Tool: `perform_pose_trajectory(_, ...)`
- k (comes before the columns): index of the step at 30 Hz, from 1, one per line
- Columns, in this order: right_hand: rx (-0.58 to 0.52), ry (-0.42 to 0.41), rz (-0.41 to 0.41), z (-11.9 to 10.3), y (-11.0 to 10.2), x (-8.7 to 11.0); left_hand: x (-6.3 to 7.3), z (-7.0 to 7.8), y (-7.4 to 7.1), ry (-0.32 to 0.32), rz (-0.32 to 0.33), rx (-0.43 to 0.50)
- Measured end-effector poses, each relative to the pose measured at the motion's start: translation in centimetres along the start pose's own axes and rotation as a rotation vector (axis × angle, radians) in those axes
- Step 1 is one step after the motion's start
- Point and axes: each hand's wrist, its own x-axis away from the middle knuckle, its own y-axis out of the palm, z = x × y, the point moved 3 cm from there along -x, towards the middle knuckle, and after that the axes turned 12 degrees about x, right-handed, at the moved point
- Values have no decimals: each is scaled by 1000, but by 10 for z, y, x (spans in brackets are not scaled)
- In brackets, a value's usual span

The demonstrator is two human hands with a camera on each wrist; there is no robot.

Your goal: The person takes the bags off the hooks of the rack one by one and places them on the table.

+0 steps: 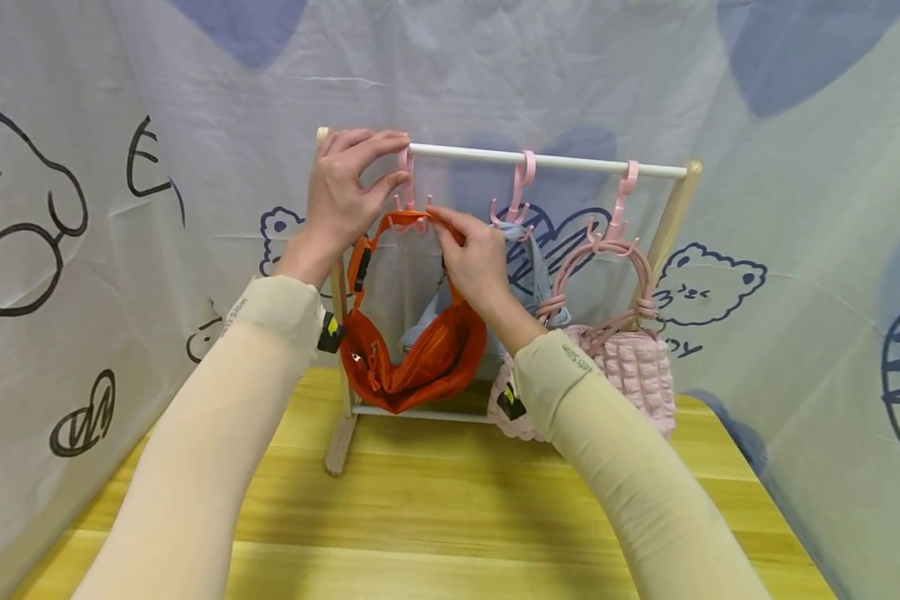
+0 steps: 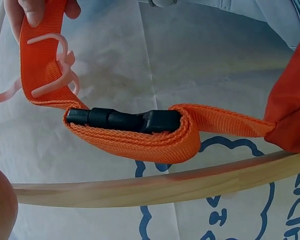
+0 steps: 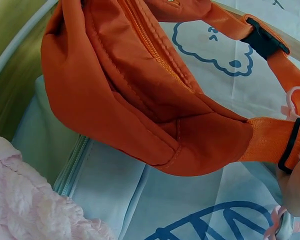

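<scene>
An orange waist bag (image 1: 420,358) hangs by its strap (image 2: 45,60) from the leftmost pink hook (image 1: 409,187), its strap looped over the prongs. My right hand (image 1: 476,254) pinches that strap just right of the prongs, near a black slider (image 3: 295,145). With fingertips at the rod and thumb against the stem, my left hand (image 1: 348,183) holds the upper part of the same hook. A black buckle (image 2: 125,120) sits on the strap's left side. Behind the orange bag is a light blue bag (image 3: 110,175), partly hidden, its strap (image 1: 536,258) on the middle hook (image 1: 521,187).
A pink quilted handbag (image 1: 633,375) hangs by its round handles from the right hook (image 1: 624,204). All hooks ride on the white rod (image 1: 465,153) of a wooden rack (image 1: 671,212). The rack stands on a wood-grain table (image 1: 420,517) against patterned cloth (image 1: 495,67).
</scene>
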Motion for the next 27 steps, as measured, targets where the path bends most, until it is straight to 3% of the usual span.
perform_pose_trajectory(18, 5, 11, 45, -1, 2, -5, 1, -3, -2, -43, -4, -3)
perform_pose_trajectory(27, 8, -9, 52, -4, 1, -10, 1, -1, -2, -30, -5, -9)
